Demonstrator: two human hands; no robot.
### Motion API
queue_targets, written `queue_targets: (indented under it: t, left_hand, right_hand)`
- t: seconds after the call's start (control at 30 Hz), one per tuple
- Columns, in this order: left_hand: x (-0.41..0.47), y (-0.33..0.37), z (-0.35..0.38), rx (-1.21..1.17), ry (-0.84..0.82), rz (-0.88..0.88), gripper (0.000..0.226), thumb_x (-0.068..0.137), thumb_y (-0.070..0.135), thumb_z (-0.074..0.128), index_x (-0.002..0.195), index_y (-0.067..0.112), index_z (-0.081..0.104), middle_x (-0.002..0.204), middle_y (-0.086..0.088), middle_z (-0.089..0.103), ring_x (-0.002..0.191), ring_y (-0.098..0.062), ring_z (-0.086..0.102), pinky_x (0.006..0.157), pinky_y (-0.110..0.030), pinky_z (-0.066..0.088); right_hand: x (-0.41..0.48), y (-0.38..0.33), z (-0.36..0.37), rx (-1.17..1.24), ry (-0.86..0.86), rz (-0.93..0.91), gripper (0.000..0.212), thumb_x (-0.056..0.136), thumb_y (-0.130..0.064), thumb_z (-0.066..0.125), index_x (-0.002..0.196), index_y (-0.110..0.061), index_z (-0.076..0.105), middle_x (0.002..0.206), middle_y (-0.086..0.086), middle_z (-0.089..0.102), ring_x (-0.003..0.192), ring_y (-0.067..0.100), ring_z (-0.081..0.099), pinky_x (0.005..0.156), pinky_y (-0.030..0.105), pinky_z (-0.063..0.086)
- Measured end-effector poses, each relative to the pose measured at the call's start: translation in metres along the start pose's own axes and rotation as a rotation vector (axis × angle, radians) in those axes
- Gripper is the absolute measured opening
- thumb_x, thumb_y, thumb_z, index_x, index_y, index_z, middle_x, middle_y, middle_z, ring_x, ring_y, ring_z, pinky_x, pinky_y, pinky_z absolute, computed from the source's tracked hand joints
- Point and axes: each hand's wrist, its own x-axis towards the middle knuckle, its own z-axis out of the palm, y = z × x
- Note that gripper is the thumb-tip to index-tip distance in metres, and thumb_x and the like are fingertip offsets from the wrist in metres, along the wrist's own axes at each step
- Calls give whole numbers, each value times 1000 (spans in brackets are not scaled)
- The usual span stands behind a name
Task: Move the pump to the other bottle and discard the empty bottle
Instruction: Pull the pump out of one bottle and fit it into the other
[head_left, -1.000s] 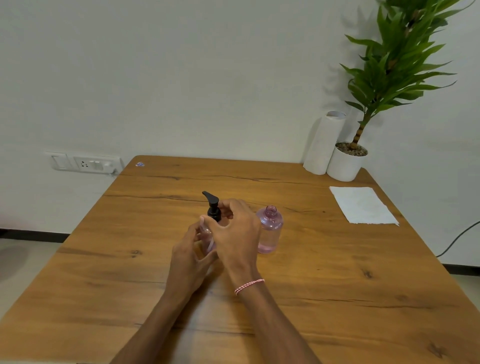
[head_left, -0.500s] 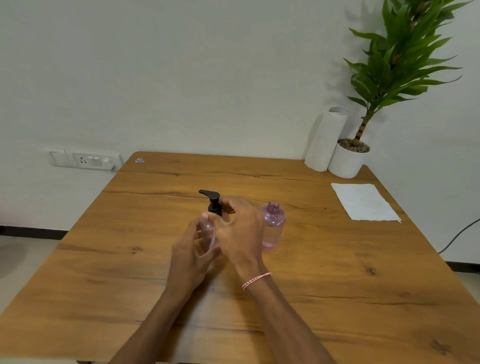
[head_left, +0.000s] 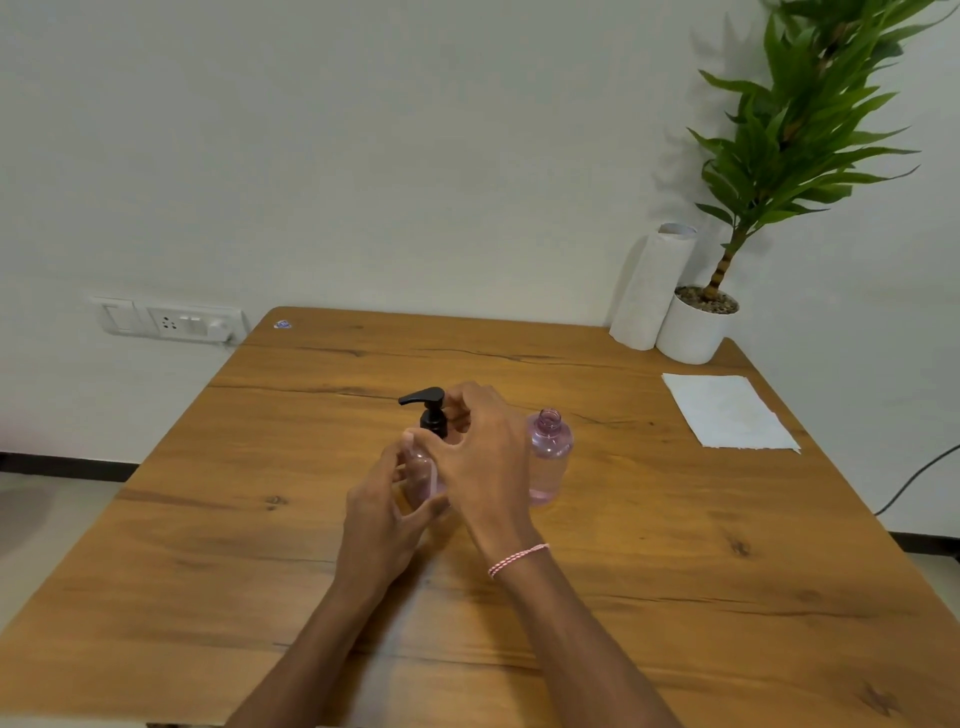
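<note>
A: The right hand (head_left: 480, 457)?
B: Fingers pinched round the black pump (head_left: 428, 413), whose spout has swung further left since a moment ago.
A: The left hand (head_left: 387, 506)?
B: Wrapped around the clear bottle (head_left: 421, 475) mid-table (wide bare wood all round). The open pink bottle (head_left: 548, 457) stands just right.

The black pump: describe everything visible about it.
The black pump looks like glossy plastic, with a flat spout head pointing left, a short stem and a wider threaded collar below. It stands upright on a clear pinkish bottle near the middle of the wooden table. The right hand closes round its collar from the right, thumb in front; the left hand grips the bottle body beneath. Whether the collar is loosened cannot be told. An open, capless bottle stands just right.
</note>
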Motion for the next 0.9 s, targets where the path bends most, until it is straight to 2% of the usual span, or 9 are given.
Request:
queue_targets:
  t: [0.13, 0.27, 0.33, 0.4, 0.5, 0.67, 0.73, 0.8, 0.9]
  left_hand:
    - [0, 2, 1, -2, -4, -1, 71, 71, 57, 77, 134, 29, 59, 113, 18, 73, 103, 6, 68, 80, -6, 47]
    - [-1, 5, 2, 1, 4, -10, 68, 76, 47, 85, 134, 26, 60, 116, 17, 73, 107, 7, 67, 83, -5, 48]
    - [-2, 7, 3, 31, 14, -10, 59, 78, 38, 85, 130, 32, 57, 114, 16, 72, 107, 12, 65, 82, -4, 48]
    - [-3, 7, 3, 69, 11, -14, 59, 80, 25, 87, 127, 35, 52, 112, 20, 68, 104, 18, 63, 82, -3, 49]
    - [-1, 1, 3, 66, 7, -37, 57, 78, 17, 90, 123, 28, 56, 109, 19, 72, 102, 8, 69, 79, -6, 49]
    - [-1, -1, 2, 61, 22, -21, 62, 77, 22, 89, 132, 22, 60, 116, 12, 75, 106, 0, 70, 85, -14, 54]
    - [-1, -3, 2, 56, 22, -22, 66, 77, 26, 90, 136, 23, 58, 117, 11, 75, 107, -2, 71, 87, -19, 56]
    - [-1, -2, 2, 59, 23, -24, 68, 78, 29, 89, 138, 23, 57, 120, 10, 74, 107, 0, 70, 88, -21, 57]
    - [-2, 2, 2, 80, 33, -14, 66, 78, 35, 86, 135, 23, 56, 121, 8, 73, 107, 0, 68, 90, -25, 59]
  right_hand:
    - [-10, 12, 3, 89, -12, -23, 27, 83, -17, 83, 108, -22, 75, 99, -9, 74, 93, 10, 65, 86, 34, 54]
    - [-17, 18, -2, 94, -73, -71, 35, 96, -17, 72, 131, -22, 72, 108, -12, 69, 105, 12, 60, 91, 20, 46]
    - [-14, 15, -4, 83, -93, -83, 35, 92, -36, 78, 125, -25, 72, 113, -16, 69, 106, 8, 61, 93, 23, 49]
    - [-10, 9, -3, 71, -80, -69, 43, 81, -49, 86, 113, -23, 72, 111, -14, 66, 99, 3, 61, 86, 19, 51]
    - [-4, 5, 4, 86, 13, -15, 41, 72, -38, 94, 100, -22, 70, 100, -9, 62, 86, 5, 59, 77, 27, 53]
    - [-9, 14, 4, 93, 27, -45, 25, 80, -22, 88, 100, -20, 75, 92, -11, 69, 87, 8, 60, 80, 31, 50]
    - [-15, 20, 2, 107, -13, -55, 25, 88, -21, 83, 111, -17, 77, 100, -11, 70, 95, 6, 58, 87, 32, 50]
    - [-15, 22, 1, 108, -67, -49, 33, 90, -31, 82, 119, -19, 74, 109, -7, 72, 103, 9, 61, 92, 33, 52]
    - [-10, 15, 3, 111, -23, -49, 47, 78, -49, 89, 106, -19, 67, 101, -7, 67, 93, 9, 60, 80, 20, 49]
